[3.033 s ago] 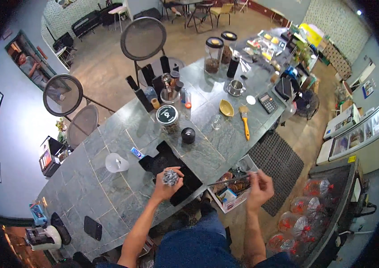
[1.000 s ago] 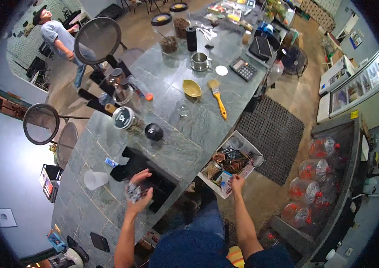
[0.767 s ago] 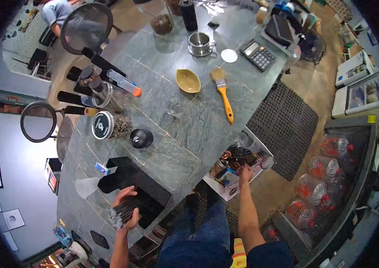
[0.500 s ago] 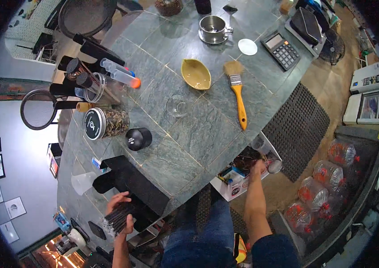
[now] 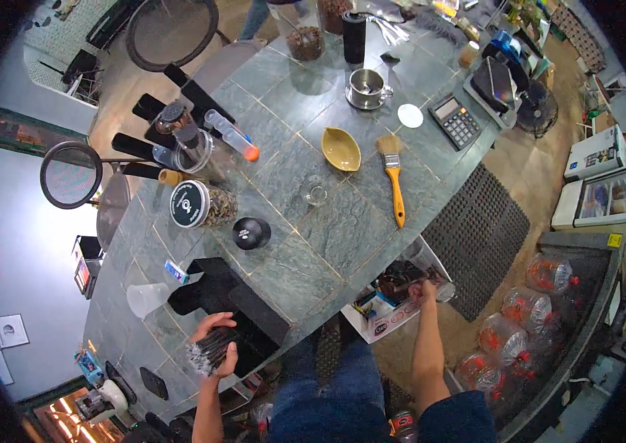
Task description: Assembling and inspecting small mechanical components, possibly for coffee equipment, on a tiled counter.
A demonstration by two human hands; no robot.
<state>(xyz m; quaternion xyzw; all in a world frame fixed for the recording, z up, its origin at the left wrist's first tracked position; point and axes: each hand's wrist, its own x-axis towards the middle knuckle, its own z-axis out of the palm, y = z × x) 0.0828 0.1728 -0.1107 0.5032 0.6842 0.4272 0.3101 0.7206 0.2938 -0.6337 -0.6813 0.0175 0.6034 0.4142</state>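
Observation:
My left hand is closed round a bundle of thin dark sticks with whitish, clear-looking ends, beside a black open holder at the near table edge. My right hand reaches into a white box hanging at or standing by the table edge. Its fingers are closed over dark contents in the box; what exactly they grip is hidden. Small colourful packets show in the same box. A frosted plastic cup stands left of the black holder.
Across the tiled table stand a black round cap, a lidded jar, a small glass, a leaf-shaped bowl, a brush, a metal cup and a calculator. Large bottles lie at right.
The view has shifted, so the table things appear lower and further right. My left hand still holds the bundle, and my right hand is still in the white box.

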